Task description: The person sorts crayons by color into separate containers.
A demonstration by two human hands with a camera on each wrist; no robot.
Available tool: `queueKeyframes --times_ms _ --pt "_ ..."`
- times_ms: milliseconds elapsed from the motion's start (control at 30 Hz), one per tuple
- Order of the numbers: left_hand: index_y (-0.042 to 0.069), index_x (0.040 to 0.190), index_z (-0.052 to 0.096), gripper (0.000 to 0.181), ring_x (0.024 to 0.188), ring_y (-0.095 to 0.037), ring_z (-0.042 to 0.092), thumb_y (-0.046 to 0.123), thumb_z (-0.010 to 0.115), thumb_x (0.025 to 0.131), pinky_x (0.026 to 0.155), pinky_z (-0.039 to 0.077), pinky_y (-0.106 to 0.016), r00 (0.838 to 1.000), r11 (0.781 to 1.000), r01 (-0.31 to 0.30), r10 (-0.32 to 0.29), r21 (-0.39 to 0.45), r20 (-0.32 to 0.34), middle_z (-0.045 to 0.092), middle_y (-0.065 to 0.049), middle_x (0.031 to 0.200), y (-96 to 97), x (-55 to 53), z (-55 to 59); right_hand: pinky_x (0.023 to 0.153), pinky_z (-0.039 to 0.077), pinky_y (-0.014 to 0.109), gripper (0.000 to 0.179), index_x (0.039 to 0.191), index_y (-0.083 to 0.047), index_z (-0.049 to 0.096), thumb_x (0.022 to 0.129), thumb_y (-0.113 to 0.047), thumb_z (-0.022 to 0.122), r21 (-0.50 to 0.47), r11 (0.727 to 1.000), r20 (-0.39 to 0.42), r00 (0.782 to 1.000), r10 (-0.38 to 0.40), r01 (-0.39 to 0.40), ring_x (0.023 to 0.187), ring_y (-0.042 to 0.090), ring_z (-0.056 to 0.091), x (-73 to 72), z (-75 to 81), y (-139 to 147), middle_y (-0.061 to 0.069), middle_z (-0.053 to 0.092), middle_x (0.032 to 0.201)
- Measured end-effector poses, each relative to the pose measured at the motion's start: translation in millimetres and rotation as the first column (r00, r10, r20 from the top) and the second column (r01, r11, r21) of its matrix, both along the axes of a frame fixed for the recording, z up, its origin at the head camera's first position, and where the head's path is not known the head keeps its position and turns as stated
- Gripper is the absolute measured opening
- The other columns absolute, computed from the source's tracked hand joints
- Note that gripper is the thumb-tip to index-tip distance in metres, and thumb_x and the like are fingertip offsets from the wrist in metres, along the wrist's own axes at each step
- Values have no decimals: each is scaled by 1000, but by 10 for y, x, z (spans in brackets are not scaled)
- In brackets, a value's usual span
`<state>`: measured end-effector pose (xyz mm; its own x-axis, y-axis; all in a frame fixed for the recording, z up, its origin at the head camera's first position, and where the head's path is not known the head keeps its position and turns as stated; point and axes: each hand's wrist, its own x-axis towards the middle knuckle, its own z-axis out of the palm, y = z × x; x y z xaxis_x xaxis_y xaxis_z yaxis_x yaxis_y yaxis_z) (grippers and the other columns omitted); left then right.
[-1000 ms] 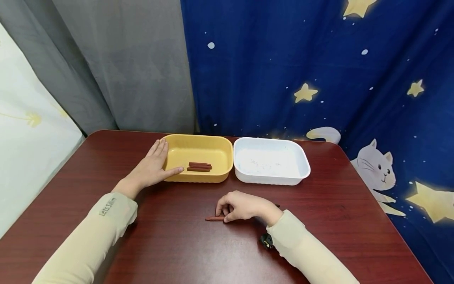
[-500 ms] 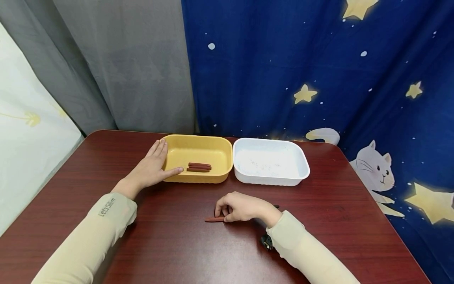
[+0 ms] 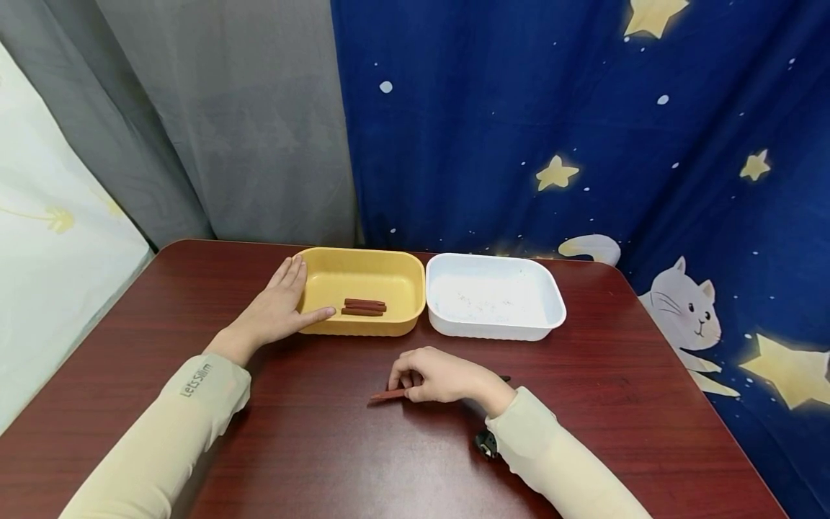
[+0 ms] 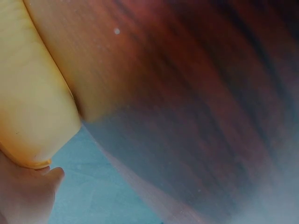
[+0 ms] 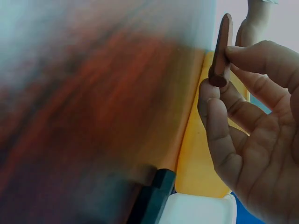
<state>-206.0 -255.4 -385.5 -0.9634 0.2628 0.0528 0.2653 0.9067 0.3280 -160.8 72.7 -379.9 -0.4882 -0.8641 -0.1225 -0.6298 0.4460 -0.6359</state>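
Observation:
Just above the table, my right hand (image 3: 441,375) pinches a reddish-brown crayon (image 3: 387,395) between thumb and fingers. In the right wrist view this crayon (image 5: 222,51) shows a tapered tip and a faceted barrel. My left hand (image 3: 272,306) rests on the left end of the yellow tray (image 3: 421,288), its fingers straight along the rim and its thumb over the front edge. Several similar brown crayons (image 3: 364,307) lie side by side on the floor of that tray. Part of a dark stick (image 3: 505,378) shows behind my right wrist; the rest is hidden.
A white tray (image 3: 496,331) with small specks inside stands against the yellow tray's right side. Both are near the back edge of the dark red table (image 3: 311,447). Grey and blue star-patterned curtains (image 3: 454,130) hang behind the table.
My right hand has raised the brown crayon slightly off the table and shifted a little left and away from me. My left hand has stayed in place on the yellow tray.

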Motion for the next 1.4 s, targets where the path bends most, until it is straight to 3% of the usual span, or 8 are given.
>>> queueKeyframes --times_ms 833,1167,1400 --pt "-8 156 8 115 155 -38 -4 74 53 88 124 13 -55 1000 1000 -17 17 -12 0 -1 -22 167 -24 -4 10 65 44 17 20 104 -9 72 87 -1 64 -79 997 -40 999 -14 11 71 5 51 -247 281 -345 -1 59 82" --pt "-8 156 6 116 155 -39 -3 74 52 88 123 12 -55 1000 1000 -12 12 -12 9 -3 -21 166 -8 -6 5 69 49 18 20 104 -6 71 87 1 64 -145 989 -56 997 -45 36 75 7 54 -381 397 -412 4 62 86" --pt "-7 156 6 115 155 -37 -4 73 53 88 124 12 -55 1000 1000 -17 17 2 8 -2 -21 167 4 -5 -24 77 52 21 21 104 -4 72 86 3 63 -198 978 -86 993 -81 63 80 10 57 -551 431 -477 6 64 86"
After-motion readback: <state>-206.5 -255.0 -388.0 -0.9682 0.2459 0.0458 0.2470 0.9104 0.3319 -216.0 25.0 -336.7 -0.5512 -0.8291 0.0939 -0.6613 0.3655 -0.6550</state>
